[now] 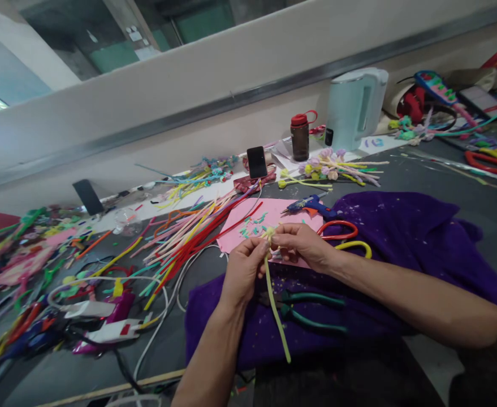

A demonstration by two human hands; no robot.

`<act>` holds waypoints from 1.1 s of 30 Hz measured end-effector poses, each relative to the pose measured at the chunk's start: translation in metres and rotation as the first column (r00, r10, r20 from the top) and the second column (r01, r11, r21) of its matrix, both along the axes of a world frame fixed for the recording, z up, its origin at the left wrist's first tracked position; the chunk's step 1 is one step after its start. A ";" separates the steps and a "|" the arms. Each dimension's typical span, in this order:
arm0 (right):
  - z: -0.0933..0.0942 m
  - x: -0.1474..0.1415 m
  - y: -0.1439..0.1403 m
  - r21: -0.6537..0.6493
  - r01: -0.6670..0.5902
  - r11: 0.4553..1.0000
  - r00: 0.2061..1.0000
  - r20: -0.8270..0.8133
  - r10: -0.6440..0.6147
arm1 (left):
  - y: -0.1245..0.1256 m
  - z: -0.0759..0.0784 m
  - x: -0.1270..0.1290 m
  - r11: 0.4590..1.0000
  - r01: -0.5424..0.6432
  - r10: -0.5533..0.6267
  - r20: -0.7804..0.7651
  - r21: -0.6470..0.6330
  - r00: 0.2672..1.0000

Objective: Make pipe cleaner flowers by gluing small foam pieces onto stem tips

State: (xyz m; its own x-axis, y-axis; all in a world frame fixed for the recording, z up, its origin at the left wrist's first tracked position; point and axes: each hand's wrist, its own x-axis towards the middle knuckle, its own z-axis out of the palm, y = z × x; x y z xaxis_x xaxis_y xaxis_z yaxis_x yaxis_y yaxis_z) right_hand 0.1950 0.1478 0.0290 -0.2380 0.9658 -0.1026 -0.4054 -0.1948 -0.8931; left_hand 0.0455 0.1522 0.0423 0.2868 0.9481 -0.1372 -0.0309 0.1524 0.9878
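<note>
Both of my hands meet over the table's middle and pinch the same pale yellow pipe cleaner [273,299]. My left hand [242,271] grips it just below a small curled bud at its top. My right hand [301,243] has its fingertips on that bud. The long stem hangs down toward me, across a purple cloth [401,237]. Green-handled pliers [311,308] lie on the cloth right under my hands. A pink sheet [248,223] with small cut scraps lies just beyond my fingers.
A blue glue gun [311,204] and red and yellow scissors [345,234] lie behind my hands. Left of them spreads a pile of coloured pipe cleaners [189,232]. Farther back stand a dark bottle [300,135], a phone [256,162], a pale kettle [356,107] and finished pipe-cleaner flowers [333,167].
</note>
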 end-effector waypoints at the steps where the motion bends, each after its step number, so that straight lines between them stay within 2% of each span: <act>1: 0.000 0.000 0.000 0.001 0.015 1.000 1.000 0.014 -0.015 | -0.001 0.000 0.000 1.000 -0.004 0.004 -0.018 0.021 1.000; 6: -0.001 0.001 0.001 0.049 0.027 0.998 0.996 0.083 -0.031 | -0.001 -0.002 -0.001 1.000 0.005 -0.003 -0.045 0.027 0.999; 13: 0.001 0.001 -0.001 0.089 0.012 0.996 0.996 0.083 -0.020 | 0.004 0.002 -0.003 0.984 0.080 -0.065 0.094 -0.162 0.993; 18: 0.003 0.001 -0.001 0.068 0.036 0.997 0.997 0.059 -0.040 | 0.005 0.004 -0.003 0.965 0.102 -0.064 0.160 -0.242 0.985; 33: 0.004 0.004 0.001 0.066 0.063 0.996 0.997 0.044 -0.066 | 0.004 0.008 -0.005 0.956 0.114 -0.060 0.198 -0.271 0.978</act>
